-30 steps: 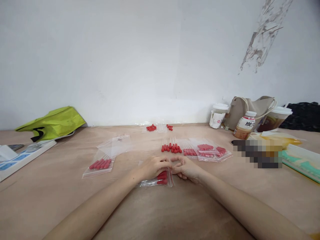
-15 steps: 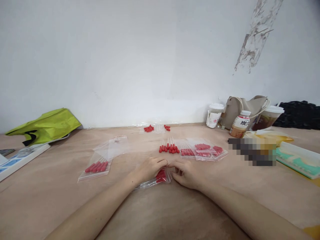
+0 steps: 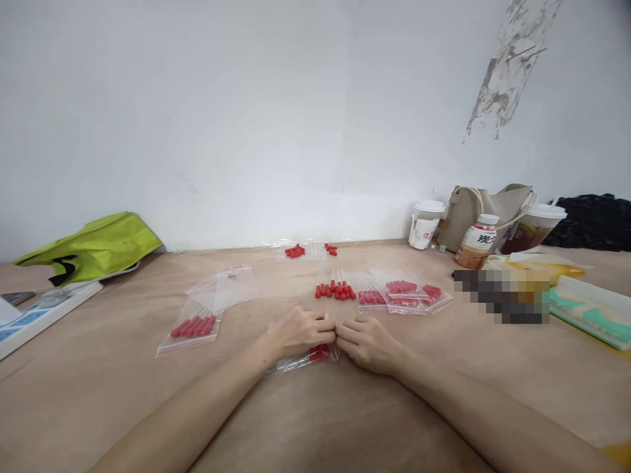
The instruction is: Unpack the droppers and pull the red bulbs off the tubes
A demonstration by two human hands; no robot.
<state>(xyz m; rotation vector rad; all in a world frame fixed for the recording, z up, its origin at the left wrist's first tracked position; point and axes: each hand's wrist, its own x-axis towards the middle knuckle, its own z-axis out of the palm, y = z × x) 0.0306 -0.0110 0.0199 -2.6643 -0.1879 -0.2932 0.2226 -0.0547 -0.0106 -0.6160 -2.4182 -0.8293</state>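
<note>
A clear zip bag [image 3: 296, 362] with red-tipped sticks in it lies flat in front of me. My left hand [image 3: 302, 334] is closed on the bag's right end, over the red tips [image 3: 319, 353]. My right hand [image 3: 367, 343] pinches the same end, its fingertips meeting the left ones and partly hiding the bag's edge. Just beyond my hands lie loose red-tipped sticks [image 3: 336, 289], tips toward me. Filled bags [image 3: 401, 295] overlap to their right. Another filled bag [image 3: 192, 325] rests on the left, against a clear bag [image 3: 227, 286] with no red tips visible inside.
Near the wall is a clear bag [image 3: 310, 251] with red tips at both ends. A yellow-green bag [image 3: 98, 246] and a power strip [image 3: 59, 312] lie left. On the right are a paper cup [image 3: 426, 226], a bottle [image 3: 477, 243], a handbag [image 3: 458, 217] and a plastic tray [image 3: 591, 315].
My right hand's fingers have closed in against my left fingertips at the bag's end, covering more of the red tips. The other items keep their places; the view has shifted slightly.
</note>
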